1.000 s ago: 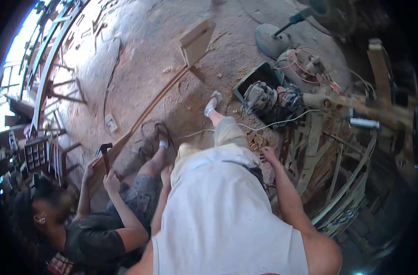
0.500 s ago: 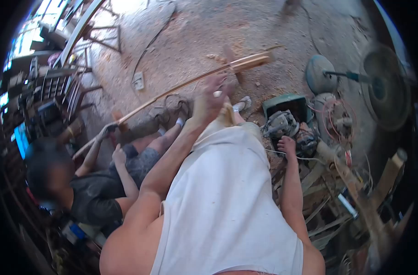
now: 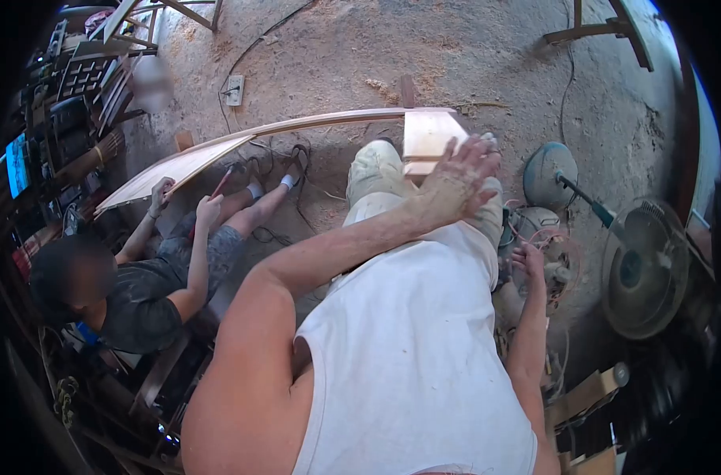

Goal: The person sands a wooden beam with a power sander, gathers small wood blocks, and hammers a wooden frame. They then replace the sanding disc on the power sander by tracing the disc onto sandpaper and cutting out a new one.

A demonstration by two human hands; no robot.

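Observation:
A long, slightly curved wooden piece (image 3: 321,120) with broad flat ends stretches from my knees across to the co-worker at the left. My left hand (image 3: 462,172) lies spread over the right corner of its near panel (image 3: 428,134), fingers apart. Down at my right side, my right hand (image 3: 528,260) has its fingers curled in, close to a coil of pink hose (image 3: 562,241); I cannot tell what is in it.
A co-worker (image 3: 143,289) sits at the left, one hand at the wood's far end, the other holding a red-handled tool (image 3: 222,182). A standing fan (image 3: 641,265) is at right. A power strip (image 3: 234,90) with a cord lies on the dusty floor. Wooden supports (image 3: 408,91) stand under the piece.
The wooden piece has turned from edge-on to show its flat faces. My left hand has moved right onto its end panel. The camera has shifted, and the green bin and motor are mostly hidden.

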